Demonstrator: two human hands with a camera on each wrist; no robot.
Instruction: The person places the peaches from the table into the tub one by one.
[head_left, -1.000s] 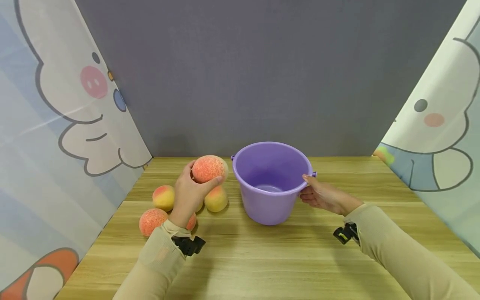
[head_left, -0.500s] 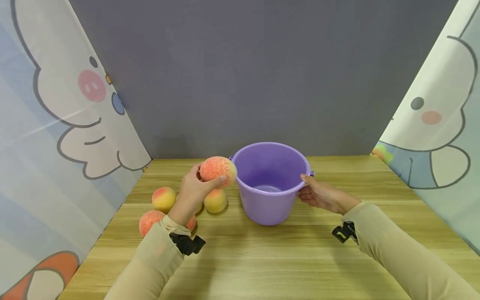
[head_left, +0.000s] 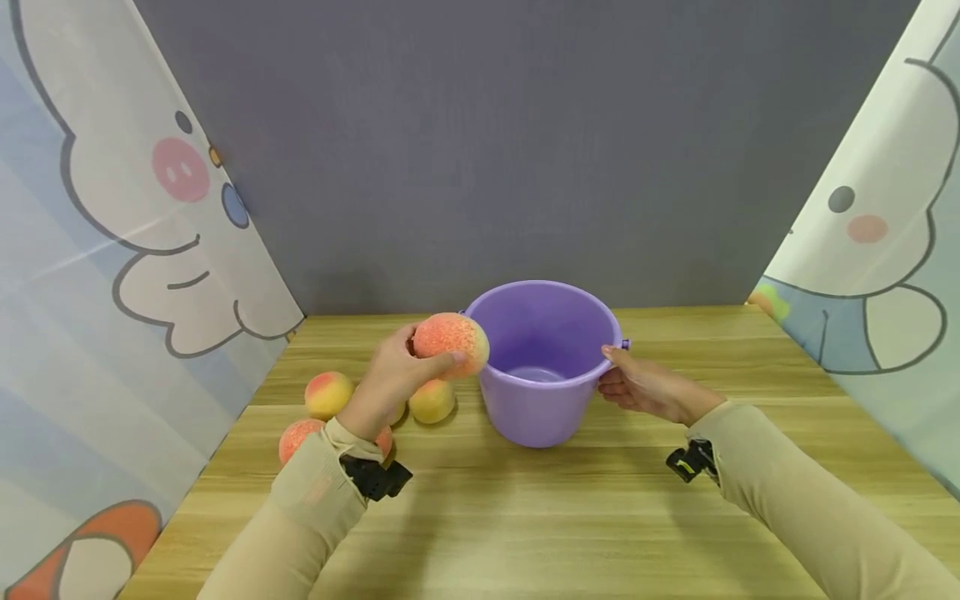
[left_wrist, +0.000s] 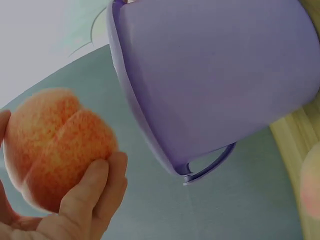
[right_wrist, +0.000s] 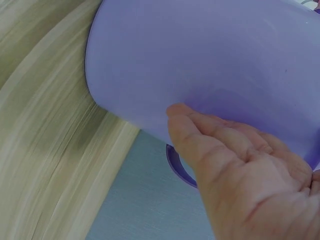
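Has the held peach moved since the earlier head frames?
Yes, rightward in the head view: the held peach was clear of the purple bucket and now overlaps its left rim in the image.

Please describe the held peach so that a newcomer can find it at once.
On the wooden table stands a purple bucket. By its left side in the head view, the left grip holds a speckled red-orange peach. It alone is held up; the other peaches lie on the table.

left sleeve point(head_left: 300, 508) hides part of a red peach point(head_left: 297, 440), and the bucket point(left_wrist: 215, 75) runs past the left-wrist view's top!
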